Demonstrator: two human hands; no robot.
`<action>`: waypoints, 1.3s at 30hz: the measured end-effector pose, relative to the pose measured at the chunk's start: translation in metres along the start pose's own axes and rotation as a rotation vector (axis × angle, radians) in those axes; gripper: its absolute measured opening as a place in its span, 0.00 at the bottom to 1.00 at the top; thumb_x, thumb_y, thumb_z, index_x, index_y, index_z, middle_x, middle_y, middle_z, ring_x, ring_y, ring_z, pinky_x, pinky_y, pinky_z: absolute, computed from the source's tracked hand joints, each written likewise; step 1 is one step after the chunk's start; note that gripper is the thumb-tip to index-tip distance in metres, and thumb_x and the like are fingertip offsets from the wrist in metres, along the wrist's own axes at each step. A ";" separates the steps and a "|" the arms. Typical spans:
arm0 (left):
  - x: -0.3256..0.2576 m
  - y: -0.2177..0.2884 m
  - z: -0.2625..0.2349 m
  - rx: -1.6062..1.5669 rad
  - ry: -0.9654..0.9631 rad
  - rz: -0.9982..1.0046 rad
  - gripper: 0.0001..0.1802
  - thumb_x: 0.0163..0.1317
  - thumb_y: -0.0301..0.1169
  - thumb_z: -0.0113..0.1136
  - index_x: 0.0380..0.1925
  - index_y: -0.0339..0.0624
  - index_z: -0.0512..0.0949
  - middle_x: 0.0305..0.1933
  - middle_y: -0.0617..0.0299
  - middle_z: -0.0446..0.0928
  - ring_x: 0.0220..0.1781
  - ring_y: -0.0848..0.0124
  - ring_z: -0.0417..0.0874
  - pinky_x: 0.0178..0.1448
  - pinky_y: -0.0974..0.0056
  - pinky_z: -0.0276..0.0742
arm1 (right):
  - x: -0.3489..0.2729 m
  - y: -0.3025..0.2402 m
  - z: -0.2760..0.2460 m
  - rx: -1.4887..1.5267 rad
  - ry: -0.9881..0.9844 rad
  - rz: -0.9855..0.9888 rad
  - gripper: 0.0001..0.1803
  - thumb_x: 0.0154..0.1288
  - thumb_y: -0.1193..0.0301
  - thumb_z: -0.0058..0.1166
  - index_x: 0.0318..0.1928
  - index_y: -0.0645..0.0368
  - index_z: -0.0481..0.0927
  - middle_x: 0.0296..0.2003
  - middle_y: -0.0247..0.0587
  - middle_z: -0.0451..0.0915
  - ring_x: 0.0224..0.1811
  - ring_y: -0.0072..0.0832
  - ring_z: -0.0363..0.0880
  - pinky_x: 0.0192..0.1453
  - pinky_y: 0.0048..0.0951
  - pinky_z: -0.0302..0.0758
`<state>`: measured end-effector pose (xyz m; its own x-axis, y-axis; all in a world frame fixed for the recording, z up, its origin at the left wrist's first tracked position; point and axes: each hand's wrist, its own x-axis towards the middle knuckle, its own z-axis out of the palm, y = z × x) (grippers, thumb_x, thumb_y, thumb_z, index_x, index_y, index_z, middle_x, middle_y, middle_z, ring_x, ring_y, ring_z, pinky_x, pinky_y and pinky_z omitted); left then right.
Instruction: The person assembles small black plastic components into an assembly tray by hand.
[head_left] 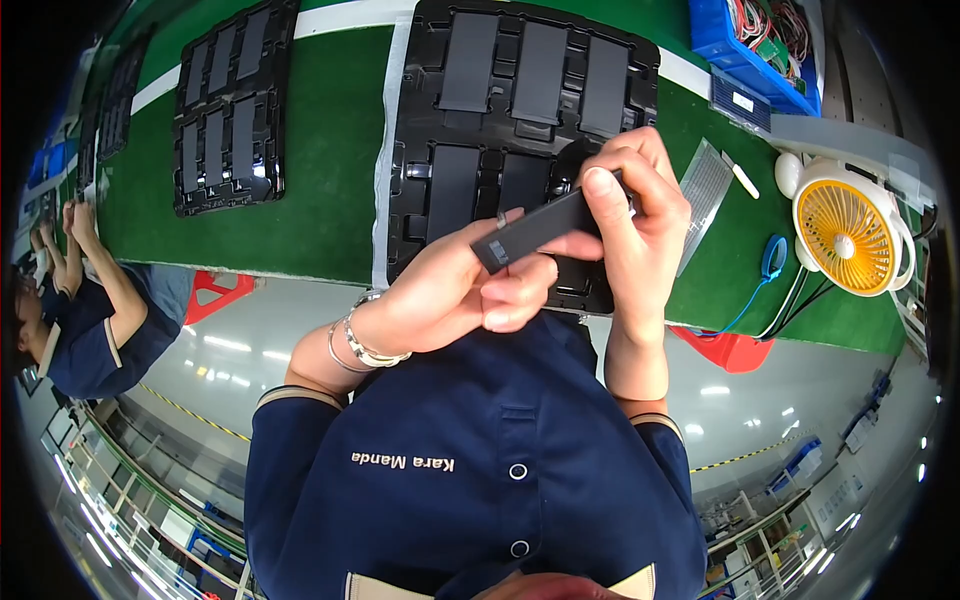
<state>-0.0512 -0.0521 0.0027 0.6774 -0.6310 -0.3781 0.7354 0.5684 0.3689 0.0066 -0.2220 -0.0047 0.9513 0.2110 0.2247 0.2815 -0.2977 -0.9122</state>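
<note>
Both my hands hold a flat, dark grey rectangular piece (545, 232) with small pale print at one end, tilted above the near part of a black moulded tray (642, 72). My left hand (465, 285) is closed around the printed lower-left end, fingers curled below it. My right hand (645, 215) grips the upper-right end between thumb and fingers. Similar dark flat pieces (470, 65) lie in rows in the tray's pockets. My hands and the held piece hide part of the tray's near side.
A second black tray (183, 192) of such pieces lies to the left. To the right are a silvery sheet (705, 190), a white pen-like tool (741, 175), a yellow-and-white fan (840, 240), a blue strap (772, 260) and a blue wire-filled bin (705, 35). A co-worker (90, 335) sits far left.
</note>
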 end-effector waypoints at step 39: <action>-0.043 0.026 -0.036 0.664 0.549 0.779 0.49 0.62 0.16 0.57 0.77 0.51 0.41 0.61 0.55 0.71 0.38 0.84 0.74 0.38 0.78 0.72 | -0.018 0.012 -0.027 -0.488 0.163 -0.100 0.17 0.61 0.79 0.57 0.51 0.64 0.77 0.54 0.49 0.74 0.59 0.46 0.71 0.64 0.42 0.66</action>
<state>-0.0606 0.0091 -0.0013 0.9786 0.1738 -0.1099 0.0720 0.2110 0.9748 -0.0037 -0.2550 -0.0106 0.9131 0.1246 0.3882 0.3606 -0.6911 -0.6263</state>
